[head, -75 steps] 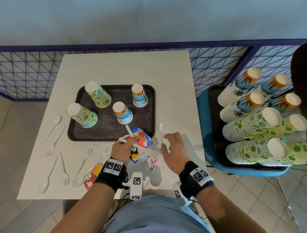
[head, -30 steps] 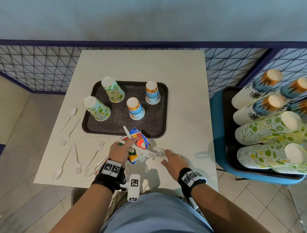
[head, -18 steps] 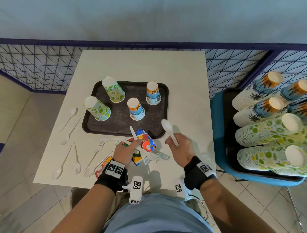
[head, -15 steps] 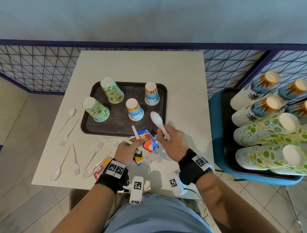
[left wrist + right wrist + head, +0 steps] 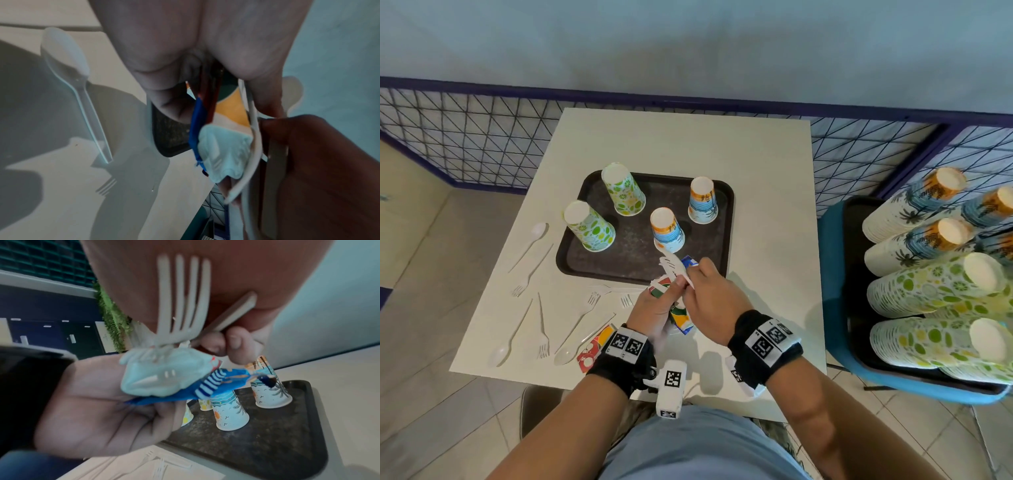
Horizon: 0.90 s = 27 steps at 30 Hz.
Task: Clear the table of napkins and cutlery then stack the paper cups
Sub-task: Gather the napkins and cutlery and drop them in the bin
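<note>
White tabletop [image 5: 688,144] carrying a dark tray [image 5: 619,270] with four upturned paper cups [image 5: 667,229]. Left hand [image 5: 654,306] gripping napkins [image 5: 681,320] and cutlery [image 5: 669,269], right hand [image 5: 709,305] pinching the bundle. Forks and spoons [image 5: 541,322] lying left. Cup stacks [image 5: 935,284] lying right.

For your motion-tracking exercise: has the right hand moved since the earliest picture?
Yes. The right hand has moved left and up, from the bare table to meet the left hand at the tray's near edge.

Matt white plastic fork [image 5: 180,301], glossy printed napkins [image 5: 681,320], printed paper cups [image 5: 667,230], rough dark tray [image 5: 626,253], smooth table [image 5: 688,144]
</note>
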### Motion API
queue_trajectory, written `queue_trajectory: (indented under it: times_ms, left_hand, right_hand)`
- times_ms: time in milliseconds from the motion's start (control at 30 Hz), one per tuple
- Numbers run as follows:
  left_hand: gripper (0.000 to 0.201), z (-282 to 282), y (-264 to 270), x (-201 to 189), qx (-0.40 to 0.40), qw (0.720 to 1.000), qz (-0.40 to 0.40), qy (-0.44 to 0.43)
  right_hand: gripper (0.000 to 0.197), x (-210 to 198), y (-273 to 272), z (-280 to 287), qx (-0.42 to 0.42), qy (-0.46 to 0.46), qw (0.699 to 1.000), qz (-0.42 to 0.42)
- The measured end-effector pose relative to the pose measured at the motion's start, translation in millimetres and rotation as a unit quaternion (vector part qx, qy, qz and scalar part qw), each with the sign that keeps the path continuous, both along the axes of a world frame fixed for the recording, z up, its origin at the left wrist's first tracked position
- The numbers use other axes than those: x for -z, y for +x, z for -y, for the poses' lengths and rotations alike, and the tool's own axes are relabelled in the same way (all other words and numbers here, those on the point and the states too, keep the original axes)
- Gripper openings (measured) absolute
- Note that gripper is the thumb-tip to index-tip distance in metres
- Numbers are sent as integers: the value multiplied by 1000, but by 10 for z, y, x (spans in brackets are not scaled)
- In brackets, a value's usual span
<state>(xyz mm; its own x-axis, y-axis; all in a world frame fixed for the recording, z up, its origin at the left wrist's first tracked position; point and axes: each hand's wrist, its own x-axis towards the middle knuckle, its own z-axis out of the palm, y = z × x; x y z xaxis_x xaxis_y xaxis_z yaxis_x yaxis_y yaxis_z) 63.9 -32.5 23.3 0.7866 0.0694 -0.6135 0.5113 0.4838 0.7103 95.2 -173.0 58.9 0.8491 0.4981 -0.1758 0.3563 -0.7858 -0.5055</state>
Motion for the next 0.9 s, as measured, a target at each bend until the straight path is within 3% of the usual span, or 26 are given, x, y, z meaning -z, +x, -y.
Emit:
queue_trajectory:
  times_ms: [200,333,567,700,800,900]
  left_hand:
    - [53,-6,15,61,-24,1000,1,-11]
    - [87,-8,15,85,-33,999,-6,-15]
    - [43,6,19,33,-87,996,-20,-2]
    - [30,-41,31,34,-108,993,-40,15]
    - [12,-42,13,16,-100,994,-43,6]
    - [10,0,-19,-13,-101,994,-41,-6]
  right_hand:
    - [36,-105,-11,-66,-4,-29,999,-15]
    - [45,-78,4,-81,-81,-88,993,21]
    - [50,-90,-16,-146,-135,-85,985,63]
    - [36,-115,8,-113,0,75,997,-7]
    - [15,-43,21,-118,9,139,990,-9]
    - [9,28,50,-110,-8,175,985,-2]
